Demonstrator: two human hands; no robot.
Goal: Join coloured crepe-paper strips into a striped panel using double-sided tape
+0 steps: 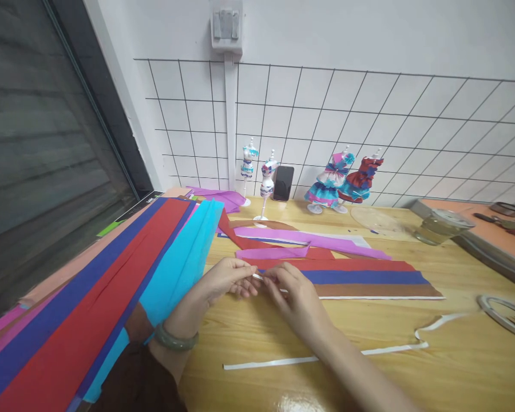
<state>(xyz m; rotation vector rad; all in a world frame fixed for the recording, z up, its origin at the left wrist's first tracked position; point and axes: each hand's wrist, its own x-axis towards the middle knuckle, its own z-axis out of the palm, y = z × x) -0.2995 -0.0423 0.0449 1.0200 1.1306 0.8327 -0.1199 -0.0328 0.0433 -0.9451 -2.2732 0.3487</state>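
My left hand (234, 278), with a green bangle (175, 339) on its wrist, pinches the end of a thin white strip (258, 277). Close beside it on the right, my right hand (289, 288) has its fingers pinched on the same strip. Behind and right of my hands lie layered paper strips in red (369, 265), blue (369, 277) and brown (373, 290), with a white edge (381, 297) along the front. A long white tape (278, 362) lies on the wooden table (240, 389), passing under my right forearm.
Wide red, blue and turquoise sheets (175, 263) cover the left side. Behind stand small mannequins (266, 183), two more in paper dresses (329, 186), and a phone (283, 183). A glass cup (440, 226) and a tape roll (508, 315) are on the right.
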